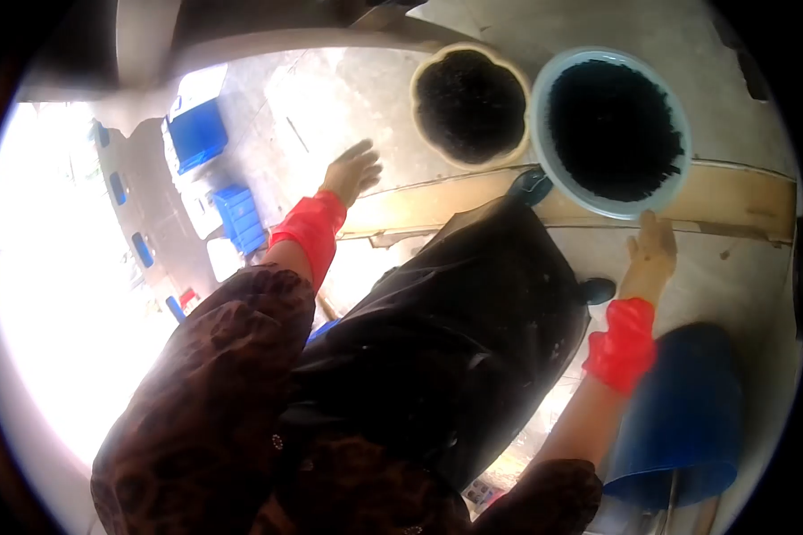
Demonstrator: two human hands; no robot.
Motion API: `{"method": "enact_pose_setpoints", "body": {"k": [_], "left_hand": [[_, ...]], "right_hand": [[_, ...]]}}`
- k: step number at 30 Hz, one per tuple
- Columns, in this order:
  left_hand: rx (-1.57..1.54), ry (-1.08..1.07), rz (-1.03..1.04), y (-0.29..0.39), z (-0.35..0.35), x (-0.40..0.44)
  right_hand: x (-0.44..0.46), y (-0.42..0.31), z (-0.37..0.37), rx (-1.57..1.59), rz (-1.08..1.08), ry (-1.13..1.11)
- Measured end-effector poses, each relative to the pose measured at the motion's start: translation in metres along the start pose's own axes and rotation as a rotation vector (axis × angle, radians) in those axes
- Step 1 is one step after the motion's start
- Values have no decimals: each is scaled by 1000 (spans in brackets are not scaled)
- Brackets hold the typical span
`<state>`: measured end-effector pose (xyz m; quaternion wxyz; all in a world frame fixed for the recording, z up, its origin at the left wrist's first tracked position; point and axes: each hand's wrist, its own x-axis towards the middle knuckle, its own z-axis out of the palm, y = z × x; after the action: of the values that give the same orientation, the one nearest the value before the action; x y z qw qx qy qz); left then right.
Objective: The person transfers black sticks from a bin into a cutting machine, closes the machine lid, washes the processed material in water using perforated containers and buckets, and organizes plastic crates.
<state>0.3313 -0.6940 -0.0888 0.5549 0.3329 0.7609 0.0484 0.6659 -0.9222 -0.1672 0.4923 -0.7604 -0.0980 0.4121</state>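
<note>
My left hand, above a red cuff, is held out over the pale floor with its fingers apart and nothing in it. On the right, my right hand reaches toward the lower rim of a pale blue basin filled with dark pieces; whether it touches the rim is unclear. Its fingers look slightly bent and blurred. Beside that basin, on its left, sits a cream scalloped basin, also full of dark material. A black apron covers my front.
A flat cardboard strip lies across the floor below the basins, near my dark shoes. Blue crates stand at the left. A large blue barrel is at the lower right.
</note>
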Motion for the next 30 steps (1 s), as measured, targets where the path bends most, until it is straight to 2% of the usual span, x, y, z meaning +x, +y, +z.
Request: {"method": "enact_pose_setpoints", "body": {"k": [2,3,6,8,10,11,13,15,16,17,18,19,20,22,23,24,26,27,28,30], "left_hand": [[-127,-109,12,11,-4,4],[-78,-155,49,12,-10,8],[5,-174,54,21,-11,14],[28,-166,20,19,-3,21],[212,-23,-129,14,11,34],[296,-74,-119,9,16,41],[193,-167,-120,5,40,52],[53,-342,-154,5,58,60],[51,-352,-152,-6,51,78],[221,-371,-19,-28,34,107],[392,-387,125,-22,41,106],[1236,-383,319,7,64,68],[1239,-380,338,-12,51,98],[536,-429,302,-61,13,178],[501,-397,151,-54,15,177],[509,-404,155,-43,27,159],[-134,-254,-161,-9,73,90],[-152,-125,-93,2,97,49],[-151,-129,-91,-7,91,50],[-288,-380,-110,-13,84,64]], "right_hand": [[8,-25,9,278,239,120],[12,-30,15,285,338,139],[12,-53,32,335,437,171],[13,-45,34,352,421,187],[21,-38,35,251,476,237],[29,-30,36,247,465,244],[43,-15,38,85,643,287],[46,-4,33,88,594,258],[45,-3,31,91,552,221],[44,1,28,87,546,231],[44,3,26,48,468,182],[45,4,25,14,389,133],[46,4,23,22,377,143],[43,-4,21,224,488,190],[35,-18,23,311,471,191],[35,-11,18,317,470,201],[41,3,14,225,467,165],[32,1,11,292,435,167],[23,-6,11,293,433,170],[18,-18,15,294,436,331]]}}
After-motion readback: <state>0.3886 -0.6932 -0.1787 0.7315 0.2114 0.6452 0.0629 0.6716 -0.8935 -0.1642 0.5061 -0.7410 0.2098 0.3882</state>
